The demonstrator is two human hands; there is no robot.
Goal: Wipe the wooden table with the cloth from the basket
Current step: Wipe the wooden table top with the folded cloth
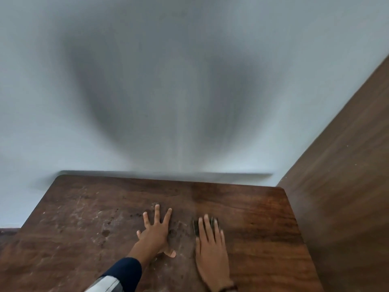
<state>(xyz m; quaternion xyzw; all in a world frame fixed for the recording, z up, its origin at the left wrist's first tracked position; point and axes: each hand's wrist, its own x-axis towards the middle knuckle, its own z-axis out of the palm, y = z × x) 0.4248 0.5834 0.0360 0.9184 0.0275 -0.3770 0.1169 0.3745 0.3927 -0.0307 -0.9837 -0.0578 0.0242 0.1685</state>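
One small dark cloth lies pressed flat under the straight fingers of the right hand, mid-table. The left hand rests splayed just beside it, grasping nothing. On the scuffed, dusty brown wooden table, the thin cloth could slip free or bunch.

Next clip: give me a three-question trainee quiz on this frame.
1. True or false: the left hand lies flat on the wooden table, fingers spread.
2. The dark cloth is: A) under the fingers of the right hand; B) hanging off the table edge; C) crumpled in a fist.
3. Fill in: pale dusty marks show mostly on the table's ___ side.
Key: 1 true; 2 A; 3 left.
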